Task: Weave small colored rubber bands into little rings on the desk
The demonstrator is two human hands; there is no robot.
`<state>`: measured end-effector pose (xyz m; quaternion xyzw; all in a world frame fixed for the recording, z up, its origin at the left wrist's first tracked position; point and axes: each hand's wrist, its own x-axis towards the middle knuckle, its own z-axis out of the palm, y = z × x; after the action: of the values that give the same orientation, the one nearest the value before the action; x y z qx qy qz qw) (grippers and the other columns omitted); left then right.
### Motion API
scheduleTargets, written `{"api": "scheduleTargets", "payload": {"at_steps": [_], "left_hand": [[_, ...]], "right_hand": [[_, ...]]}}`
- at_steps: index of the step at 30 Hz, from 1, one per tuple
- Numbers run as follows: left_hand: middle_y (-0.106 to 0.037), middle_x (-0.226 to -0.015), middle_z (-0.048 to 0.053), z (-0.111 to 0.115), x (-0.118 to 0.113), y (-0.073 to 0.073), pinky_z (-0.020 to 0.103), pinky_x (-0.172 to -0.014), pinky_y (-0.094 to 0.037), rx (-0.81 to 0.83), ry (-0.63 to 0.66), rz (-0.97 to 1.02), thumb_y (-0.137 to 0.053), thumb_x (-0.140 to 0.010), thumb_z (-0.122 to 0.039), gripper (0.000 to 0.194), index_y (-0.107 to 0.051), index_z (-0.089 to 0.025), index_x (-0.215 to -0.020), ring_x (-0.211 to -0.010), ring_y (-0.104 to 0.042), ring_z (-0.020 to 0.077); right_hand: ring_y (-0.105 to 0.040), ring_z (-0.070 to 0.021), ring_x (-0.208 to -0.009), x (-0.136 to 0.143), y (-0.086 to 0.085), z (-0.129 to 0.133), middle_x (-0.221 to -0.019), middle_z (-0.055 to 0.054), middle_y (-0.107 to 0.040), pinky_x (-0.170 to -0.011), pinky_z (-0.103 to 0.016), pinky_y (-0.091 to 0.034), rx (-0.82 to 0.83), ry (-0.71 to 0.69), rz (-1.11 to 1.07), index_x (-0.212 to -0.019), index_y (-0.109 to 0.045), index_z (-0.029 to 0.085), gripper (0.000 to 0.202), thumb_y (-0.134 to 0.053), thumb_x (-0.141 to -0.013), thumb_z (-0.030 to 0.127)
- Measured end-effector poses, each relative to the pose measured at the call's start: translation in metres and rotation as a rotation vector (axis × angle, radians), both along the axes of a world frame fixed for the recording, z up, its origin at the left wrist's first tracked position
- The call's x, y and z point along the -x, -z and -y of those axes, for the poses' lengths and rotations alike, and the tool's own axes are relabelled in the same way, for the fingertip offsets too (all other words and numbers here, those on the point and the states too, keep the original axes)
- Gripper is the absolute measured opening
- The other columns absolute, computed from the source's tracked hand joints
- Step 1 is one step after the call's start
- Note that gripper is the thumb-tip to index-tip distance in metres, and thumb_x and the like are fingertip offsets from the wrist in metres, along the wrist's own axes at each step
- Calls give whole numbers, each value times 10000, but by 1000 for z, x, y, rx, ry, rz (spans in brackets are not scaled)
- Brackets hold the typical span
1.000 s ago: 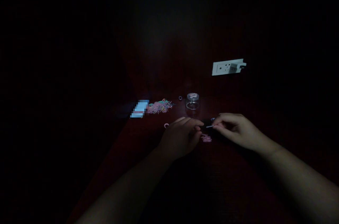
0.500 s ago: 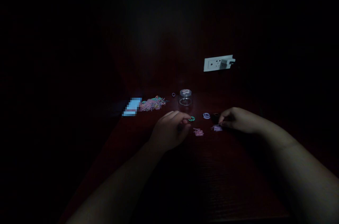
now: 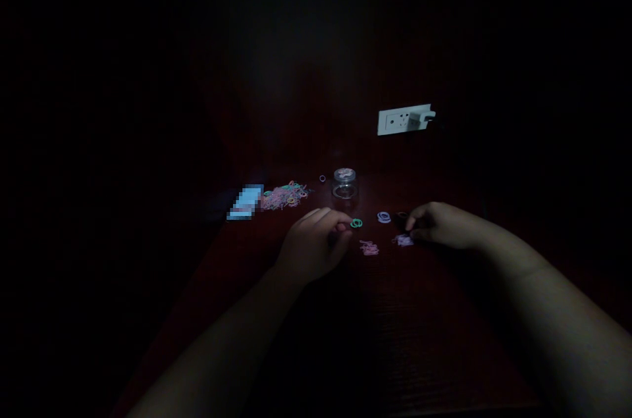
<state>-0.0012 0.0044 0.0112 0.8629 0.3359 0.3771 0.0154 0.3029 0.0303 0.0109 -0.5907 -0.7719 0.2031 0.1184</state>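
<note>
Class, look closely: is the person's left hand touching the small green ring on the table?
Touching. In the head view the left hand's fingertips meet the green ring's edge with no dark table showing between them, though the dim light makes the contact faint.

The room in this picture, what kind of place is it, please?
Probably a dim room at home, with a craft corner. A dark red wooden table stands by a wall with a white socket. On it lie a heap of small coloured bands and a small glass jar.
</note>
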Motion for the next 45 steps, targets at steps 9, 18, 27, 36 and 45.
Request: {"api": "scheduleTargets", "payload": {"at_steps": [9,18,27,36,45], "left_hand": [[-692,-919,25,-24,21,-3,310,-793,-482,-27,-207,-22,-504,-907,-213,156,-636,-202,-989,-864,-633,179],[-726,-966,116,-65,68,3,347,-781,-500,299,-743,-236,-383,-958,-342,316,-652,-179,-980,-887,-677,264],[-731,-956,118,-67,66,5,369,-774,-510,327,-766,-304,-350,-940,-373,347,-646,-195,-911,-896,-686,290],[-723,-1019,136,-70,70,6,364,-841,-509,380,-774,-294,-341,-947,-371,367,-655,-182,-963,-961,-678,280],[-708,-1134,108,-84,83,27,339,-941,-483,509,-725,-293,-441,-906,-259,297,-686,-207,-1065,-1065,-650,244]], "right_hand": [[-672,-215,-760,0,0,0,-840,-33,-738,-709,-319,-499,7,3,-51,-899,-717,218,224,-610,-751,348],[-557,-171,-633,7,10,-4,-668,2,-599,-598,-285,-418,51,-100,-11,-857,-760,226,290,-684,-705,461],[-567,-172,-643,8,9,-3,-671,-9,-625,-604,-283,-412,67,-103,-11,-785,-748,209,237,-670,-725,424],[-607,-193,-692,9,2,2,-753,-23,-668,-632,-300,-453,84,-89,-93,-892,-711,208,336,-693,-705,487],[-624,-203,-685,11,-1,2,-778,-65,-697,-629,-317,-462,-52,-9,-101,-829,-633,185,303,-487,-869,447]]}}
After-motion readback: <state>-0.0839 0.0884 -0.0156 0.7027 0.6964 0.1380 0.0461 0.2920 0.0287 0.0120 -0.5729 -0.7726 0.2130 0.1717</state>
